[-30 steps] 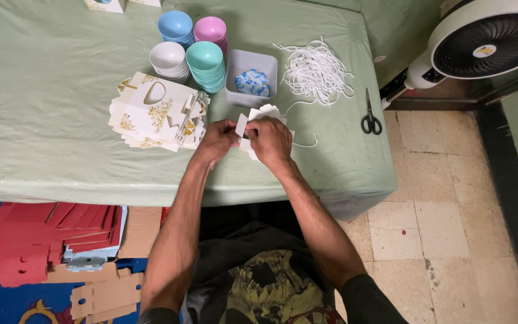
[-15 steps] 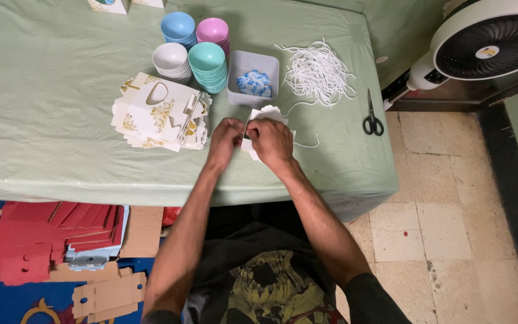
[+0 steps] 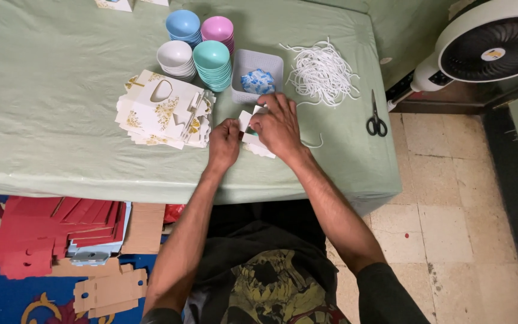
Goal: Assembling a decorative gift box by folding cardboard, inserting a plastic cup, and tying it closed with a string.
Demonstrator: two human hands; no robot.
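pinching white card piece [image 3: 253, 133]: left hand [image 3: 224, 144] fingertips closed on edge, right hand [image 3: 278, 125] spread flat over it.

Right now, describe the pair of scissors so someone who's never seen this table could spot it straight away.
Start at the green-covered table and go to its right end, near the white fan. Just right of the tangled pile of white string lie the scissors, black-handled, blades pointing away from the person. They are the only dark thing on the cloth.
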